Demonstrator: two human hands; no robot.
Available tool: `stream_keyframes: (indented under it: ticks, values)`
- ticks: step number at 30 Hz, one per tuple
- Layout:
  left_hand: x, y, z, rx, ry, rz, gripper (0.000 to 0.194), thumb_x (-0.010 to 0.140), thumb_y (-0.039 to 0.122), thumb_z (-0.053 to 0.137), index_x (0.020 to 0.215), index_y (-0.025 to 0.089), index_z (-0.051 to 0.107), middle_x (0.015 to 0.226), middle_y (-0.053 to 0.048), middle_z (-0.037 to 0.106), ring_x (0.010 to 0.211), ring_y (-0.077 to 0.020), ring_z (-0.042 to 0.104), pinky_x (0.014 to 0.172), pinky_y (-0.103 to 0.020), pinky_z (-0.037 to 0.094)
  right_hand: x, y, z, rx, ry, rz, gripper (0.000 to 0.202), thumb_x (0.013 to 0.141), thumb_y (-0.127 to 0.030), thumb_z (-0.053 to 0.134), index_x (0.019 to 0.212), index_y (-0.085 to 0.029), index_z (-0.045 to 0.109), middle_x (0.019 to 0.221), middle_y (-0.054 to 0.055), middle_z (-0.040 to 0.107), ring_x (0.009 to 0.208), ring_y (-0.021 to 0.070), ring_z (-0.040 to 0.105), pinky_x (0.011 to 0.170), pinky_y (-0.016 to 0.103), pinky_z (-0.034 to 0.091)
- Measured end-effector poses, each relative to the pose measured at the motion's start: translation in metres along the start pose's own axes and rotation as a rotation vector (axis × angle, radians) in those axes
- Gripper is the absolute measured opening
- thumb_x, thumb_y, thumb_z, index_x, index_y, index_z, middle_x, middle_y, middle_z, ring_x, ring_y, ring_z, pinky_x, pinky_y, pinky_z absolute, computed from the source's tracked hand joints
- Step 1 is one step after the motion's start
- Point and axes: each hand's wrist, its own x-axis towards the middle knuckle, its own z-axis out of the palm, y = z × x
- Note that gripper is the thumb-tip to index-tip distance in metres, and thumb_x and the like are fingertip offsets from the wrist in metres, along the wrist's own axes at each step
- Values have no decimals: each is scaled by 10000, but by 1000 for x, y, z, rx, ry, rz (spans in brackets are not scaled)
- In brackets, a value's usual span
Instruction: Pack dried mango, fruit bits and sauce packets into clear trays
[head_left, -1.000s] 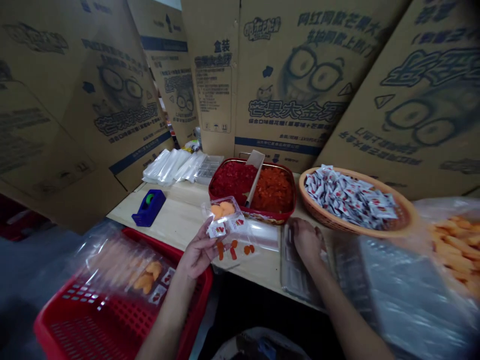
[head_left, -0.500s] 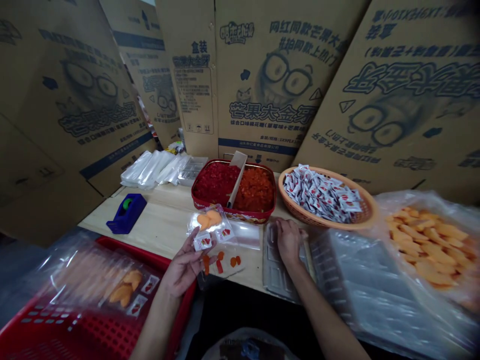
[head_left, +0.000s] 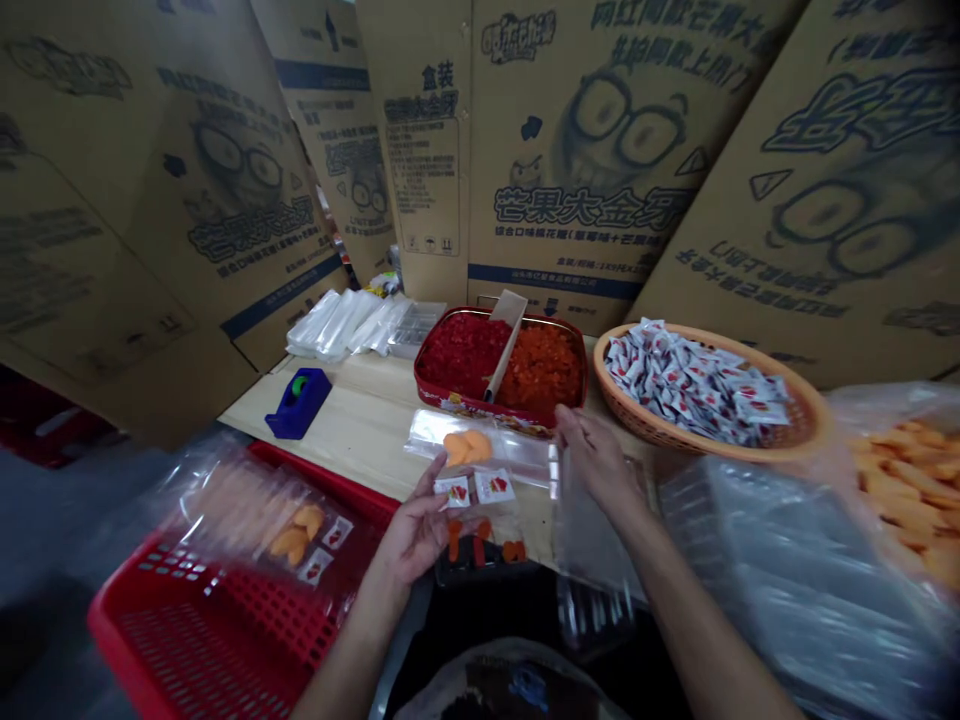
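Observation:
My left hand [head_left: 416, 530] pinches the left side of a filled clear plastic tray [head_left: 487, 572]. In that tray lie orange pieces [head_left: 466, 447], two small printed sachets [head_left: 493, 486] and small red and orange bits [head_left: 478, 548]; its upper end rests near a clear plastic sleeve [head_left: 427, 428] on the table. To the right, my right hand [head_left: 596, 455] has its fingers closed on the upper edge of another clear plastic tray [head_left: 592, 540], which hangs tilted over the table's front edge. Its fingertips are near the red tin [head_left: 517, 418] of chopped red and orange pieces.
An orange basket [head_left: 814, 440] of sachets stands behind right, beside a bag of orange pieces [head_left: 911, 480]. Stacked clear trays [head_left: 780, 580] lie at right. At left are a blue tape dispenser [head_left: 298, 405], plastic sleeves [head_left: 345, 322] and a red crate [head_left: 135, 640] with packed trays. Cardboard boxes [head_left: 570, 250] wall the back.
My right hand has raised its clear tray from lying on the table to a tilt. The filled tray in my left hand has come lower and nearer. The view has turned left.

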Motion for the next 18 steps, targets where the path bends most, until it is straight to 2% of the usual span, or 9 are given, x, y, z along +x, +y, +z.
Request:
stream_keyframes:
  ticks: [1,3,5,7,9,11,14,16,18]
  values:
    - [1,-3,1,-7,-2,-3,705,775,158,554,1372,369,243,1303,-66,446,968,-222,575,854,-411,447,3,-14,4,1,-72,-13,541,900,-530,203,592,-158,447,619,31,491,633,138,469,649,263,315]
    - [3,-11,5,-24,-10,-5,632,810,294,550,1369,348,261,1304,-77,447,988,-235,567,843,-405,450,8,-40,19,-148,-168,-37,516,920,-476,211,645,-155,508,697,45,557,717,152,507,676,269,305]
    - [5,-19,11,-38,-34,-2,621,810,444,519,1366,301,281,1280,-101,468,998,-251,562,839,-407,448,13,-59,41,-378,-216,-35,443,928,-420,258,758,-161,574,829,61,605,833,185,522,713,295,289]
    - [6,-28,15,-46,-68,-2,663,784,527,505,1356,263,299,1237,-118,497,992,-265,564,836,-416,446,17,-68,65,-524,-230,-15,391,922,-409,298,858,-160,592,908,78,610,887,219,520,732,324,285]
    - [7,-35,17,-35,-94,12,674,767,456,574,1350,258,300,1190,-113,526,985,-266,568,839,-417,445,21,-69,85,-585,-216,-10,370,909,-417,331,915,-148,586,932,98,599,905,241,513,742,346,294]
    - [8,-40,17,-8,-99,31,721,736,253,645,1355,285,276,1144,-90,550,979,-250,573,848,-402,443,23,-63,95,-605,-194,-21,351,893,-418,372,947,-137,576,953,112,580,928,254,495,750,359,306]
    - [9,-40,15,32,-89,8,805,677,59,631,1352,302,268,1076,-67,572,957,-237,582,840,-403,450,21,-50,88,-588,-182,-13,308,863,-396,444,961,-135,575,994,117,553,961,263,467,769,380,326]
    - [9,-36,14,45,-90,-3,777,679,48,617,1341,290,290,1065,-68,569,940,-226,583,823,-407,461,13,-39,70,-507,-138,24,273,827,-358,509,979,-141,578,1046,121,541,1008,277,449,817,420,332]
    - [10,-32,16,58,-90,2,746,688,54,611,1329,285,307,1111,-76,548,946,-215,575,806,-406,472,0,-28,49,-269,-28,143,332,755,-296,598,1045,-138,561,1123,133,522,1069,283,437,886,450,327]
